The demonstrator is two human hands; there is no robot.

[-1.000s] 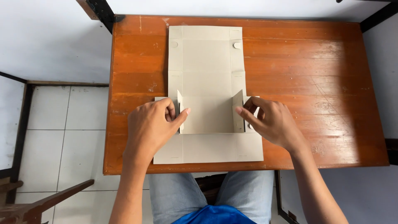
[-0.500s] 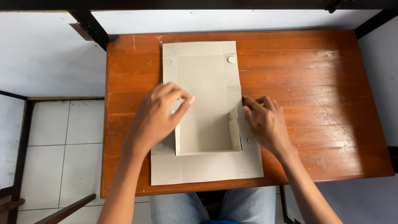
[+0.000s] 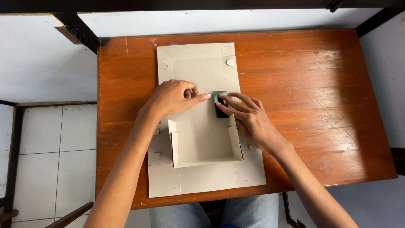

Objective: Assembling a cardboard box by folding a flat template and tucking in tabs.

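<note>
Your reddish-brown wooden desk (image 3: 320,97) fills most of the view, its varnish worn pale toward the right edge. On it lies a flat grey cardboard box blank (image 3: 196,67), stretching from near the far edge to the near edge, where its bottom panel hangs slightly over the desk's rim, left of the middle. In the near half of the blank, three short flaps stand upright, forming a shallow open tray.

Your left hand (image 3: 173,99) rests on the blank about midway up it, fingers curled with the forefinger stretched toward the right. Your right hand (image 3: 249,120) lies on the blank's right side, fingers held together and reaching left.

Between the two sets of fingertips, at the blank's middle, sits a small dark green rectangular object (image 3: 219,103); both hands touch it, the right fingers lying over part of it. What it is cannot be told.
</note>
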